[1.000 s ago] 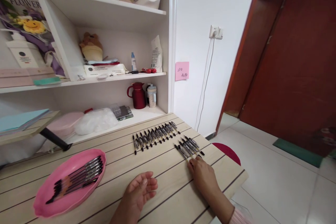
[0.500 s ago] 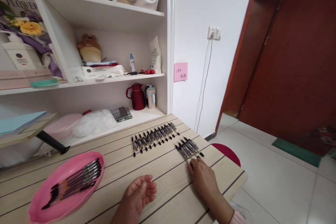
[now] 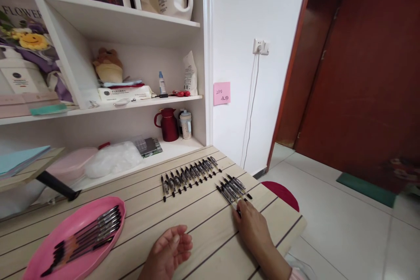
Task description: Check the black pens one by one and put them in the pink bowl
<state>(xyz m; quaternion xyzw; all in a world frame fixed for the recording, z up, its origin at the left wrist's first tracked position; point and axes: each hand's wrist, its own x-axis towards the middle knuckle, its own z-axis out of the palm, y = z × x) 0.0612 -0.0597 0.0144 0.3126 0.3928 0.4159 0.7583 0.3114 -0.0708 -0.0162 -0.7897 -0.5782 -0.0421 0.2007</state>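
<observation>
My right hand lies flat on the light wooden table, its fingertips touching the near ends of a short group of black pens. Behind that group, a longer row of black pens lies side by side. My left hand rests palm up on the table with its fingers loosely curled, holding nothing. At the left, a pink oval tray holds several more black pens.
A white shelf unit stands behind the table with a red jug, a small cup, a plastic bag and a pink box. A red round stool sits beyond the table's right edge. A dark red door is at the right.
The view has shifted slightly, so everything sits a little lower and further left. My right hand still touches the short pen group. My left hand stays palm up.
</observation>
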